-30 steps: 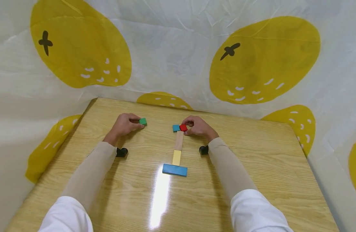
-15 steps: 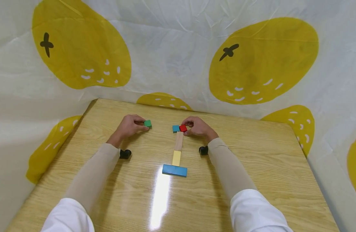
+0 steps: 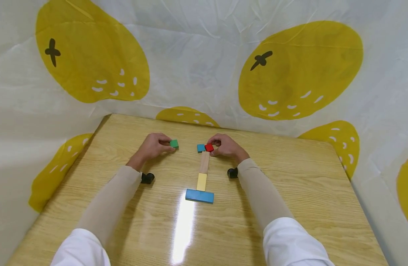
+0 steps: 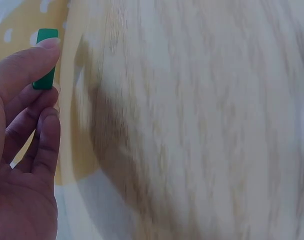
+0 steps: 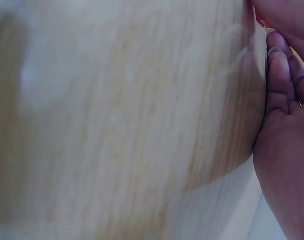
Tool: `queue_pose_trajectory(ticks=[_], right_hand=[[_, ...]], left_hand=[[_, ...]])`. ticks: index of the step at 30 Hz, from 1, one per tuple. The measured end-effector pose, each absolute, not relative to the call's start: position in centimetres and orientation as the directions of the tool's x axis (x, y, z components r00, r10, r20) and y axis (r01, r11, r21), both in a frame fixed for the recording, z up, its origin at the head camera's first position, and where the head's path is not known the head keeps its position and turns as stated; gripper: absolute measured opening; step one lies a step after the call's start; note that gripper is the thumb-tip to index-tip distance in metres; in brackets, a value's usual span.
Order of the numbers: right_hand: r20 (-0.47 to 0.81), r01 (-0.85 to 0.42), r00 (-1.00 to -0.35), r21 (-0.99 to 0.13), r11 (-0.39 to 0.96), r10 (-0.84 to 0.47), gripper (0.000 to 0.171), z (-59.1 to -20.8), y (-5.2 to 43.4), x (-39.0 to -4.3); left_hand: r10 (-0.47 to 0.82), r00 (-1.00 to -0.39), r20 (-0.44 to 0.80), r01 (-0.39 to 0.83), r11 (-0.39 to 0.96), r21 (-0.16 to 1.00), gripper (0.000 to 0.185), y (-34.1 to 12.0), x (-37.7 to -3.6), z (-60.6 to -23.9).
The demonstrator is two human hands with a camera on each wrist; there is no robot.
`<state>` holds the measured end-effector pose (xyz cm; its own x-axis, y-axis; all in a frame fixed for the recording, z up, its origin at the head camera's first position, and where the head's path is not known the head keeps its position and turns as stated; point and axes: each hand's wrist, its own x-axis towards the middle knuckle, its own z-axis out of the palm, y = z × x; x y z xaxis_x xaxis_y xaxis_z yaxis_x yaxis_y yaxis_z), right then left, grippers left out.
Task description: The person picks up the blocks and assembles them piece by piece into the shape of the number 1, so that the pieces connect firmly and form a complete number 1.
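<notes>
My left hand (image 3: 153,146) pinches a green block (image 3: 174,144) between thumb and fingers, left of the row of blocks. The left wrist view shows this green block (image 4: 45,59) held off the tabletop. My right hand (image 3: 225,146) grips a red block (image 3: 209,147) from its right side. Just left of the red block, a small blue block (image 3: 200,148) lies on the table. Below these two runs a plain wooden block (image 3: 205,162), then a yellow block (image 3: 201,181), then a long blue block (image 3: 199,196) set crosswise. Only a sliver of red shows in the right wrist view.
The wooden table (image 3: 290,192) ends at a back edge against a white cloth (image 3: 194,66) printed with yellow fruit. Black wrist-camera mounts stick out under both forearms. A bright reflection lies on the table near the front.
My left hand has moved to the right with the green block, closer to the small blue block. The right hand stays at the red block.
</notes>
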<state>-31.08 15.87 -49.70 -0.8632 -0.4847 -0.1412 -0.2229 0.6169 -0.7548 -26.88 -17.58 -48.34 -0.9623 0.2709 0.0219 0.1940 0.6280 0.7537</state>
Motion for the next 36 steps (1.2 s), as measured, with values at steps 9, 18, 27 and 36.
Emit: queue_pose_trajectory(ticks=[9,18,27,36], right_hand=[[-0.142,-0.216,-0.865,-0.761,0.612,-0.481,0.042,-49.7,16.0,-31.1],[-0.142,-0.215,-0.867,-0.759,0.615,-0.478,0.04,-49.7,15.9,-31.1],[-0.146,-0.216,-0.867,-0.751,0.624,-0.476,0.04,-49.4,15.9,-30.9],[-0.163,-0.195,-0.867,-0.758,0.622,-0.471,0.041,-49.5,15.8,-30.9]], left_hand=[[0.284,-0.959,-0.009,0.176,0.619,0.765,0.037,-16.8,-26.8,-48.5],[0.308,-0.951,-0.017,0.182,0.602,0.778,0.036,-16.0,-26.6,-48.7],[0.338,-0.941,0.003,0.22,0.605,0.766,0.035,-15.2,-26.6,-49.0],[0.359,-0.933,0.006,0.237,0.603,0.762,0.034,-14.3,-26.7,-49.1]])
